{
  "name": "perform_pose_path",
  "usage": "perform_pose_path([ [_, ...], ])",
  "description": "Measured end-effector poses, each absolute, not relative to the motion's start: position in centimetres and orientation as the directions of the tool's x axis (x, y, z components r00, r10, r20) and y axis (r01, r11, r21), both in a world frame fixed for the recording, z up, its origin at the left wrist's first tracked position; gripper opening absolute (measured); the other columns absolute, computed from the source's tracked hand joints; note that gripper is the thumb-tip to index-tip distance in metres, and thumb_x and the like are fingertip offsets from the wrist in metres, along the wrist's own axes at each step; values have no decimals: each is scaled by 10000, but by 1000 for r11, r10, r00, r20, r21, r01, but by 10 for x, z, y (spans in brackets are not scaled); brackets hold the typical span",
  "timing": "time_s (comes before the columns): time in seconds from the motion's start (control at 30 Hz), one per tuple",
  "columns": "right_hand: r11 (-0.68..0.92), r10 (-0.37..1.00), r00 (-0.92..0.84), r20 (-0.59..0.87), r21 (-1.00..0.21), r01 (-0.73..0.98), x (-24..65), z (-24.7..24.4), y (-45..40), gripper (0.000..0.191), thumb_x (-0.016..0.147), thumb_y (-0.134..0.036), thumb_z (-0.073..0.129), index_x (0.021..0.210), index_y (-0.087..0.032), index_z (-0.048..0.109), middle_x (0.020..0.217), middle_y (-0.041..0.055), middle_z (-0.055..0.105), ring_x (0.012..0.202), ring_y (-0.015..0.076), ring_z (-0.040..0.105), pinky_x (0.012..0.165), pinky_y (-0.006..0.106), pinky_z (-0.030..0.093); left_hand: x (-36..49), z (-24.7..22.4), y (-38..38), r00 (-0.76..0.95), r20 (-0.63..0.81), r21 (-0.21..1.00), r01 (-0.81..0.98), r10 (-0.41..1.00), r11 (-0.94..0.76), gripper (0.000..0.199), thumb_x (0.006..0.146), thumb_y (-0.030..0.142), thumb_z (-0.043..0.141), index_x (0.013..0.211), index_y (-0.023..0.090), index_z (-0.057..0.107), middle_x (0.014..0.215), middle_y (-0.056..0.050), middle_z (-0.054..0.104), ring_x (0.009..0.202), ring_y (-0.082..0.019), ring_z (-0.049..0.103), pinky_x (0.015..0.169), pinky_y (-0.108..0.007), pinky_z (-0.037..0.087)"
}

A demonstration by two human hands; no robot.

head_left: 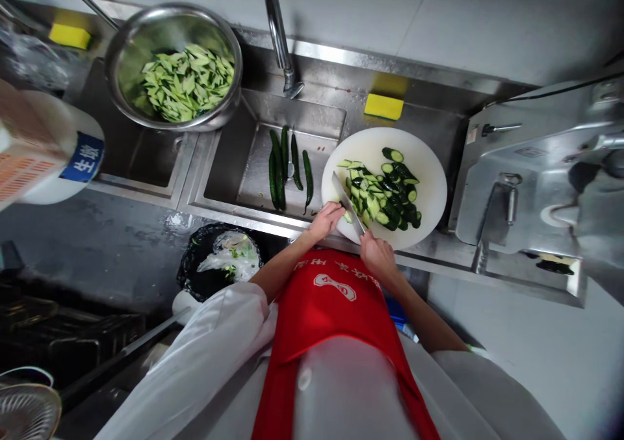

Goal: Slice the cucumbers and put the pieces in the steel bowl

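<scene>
A round white cutting board (433, 186) lies on the steel counter, bearing sliced and chunked cucumber (375, 196). My right hand (377, 255) is closed round the handle of a knife (347, 201), whose blade slants up and left over the board. At the board's lower left edge, my left hand (327, 220) has its fingers bent together against a small pale green cucumber piece (348, 216) beside the blade. Several whole cucumbers (277, 167) lie in the sink left of the board.
A steel bowl (113, 76) of cut cucumber stands at the upper left, near a faucet (277, 30). Yellow sponges (383, 106) rest along the back. A steel machine (531, 167) is at the right. Below the sink edge sits a black-lined bin (188, 258).
</scene>
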State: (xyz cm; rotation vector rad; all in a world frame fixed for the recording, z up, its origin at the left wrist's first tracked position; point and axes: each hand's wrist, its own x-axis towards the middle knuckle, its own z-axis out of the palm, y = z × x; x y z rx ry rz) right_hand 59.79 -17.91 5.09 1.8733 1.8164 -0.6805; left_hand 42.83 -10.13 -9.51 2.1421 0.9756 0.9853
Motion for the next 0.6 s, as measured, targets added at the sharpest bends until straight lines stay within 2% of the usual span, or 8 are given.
perform_pose_path([
  [0.23,-24,782,13,-623,-9,1000,595,53,-180,387,1040,-269,218,1263,-111,492,971,165,731,915,249,710,797,315,444,428,-96,-100,493,394,719,360,775,-595,281,1027,230,389,1127,159,642,1047,-112,642,993,-193,560,880,-370,510],
  [0.4,-23,776,10,-631,-13,1000,598,56,-181,409,1040,-305,204,1241,-119,508,937,162,730,902,261,711,800,323,446,429,-97,-100,493,376,735,357,785,-576,293,1029,255,385,1125,163,646,1048,-119,650,1000,-202,573,887,-389,509],
  [0.6,-57,764,25,-644,-29,998,595,49,-176,401,1041,-296,209,1239,-126,514,992,157,723,931,250,702,825,322,444,426,-98,-100,493,379,745,339,783,-574,318,1035,277,367,1141,169,647,1089,-128,648,1024,-205,582,904,-409,521],
])
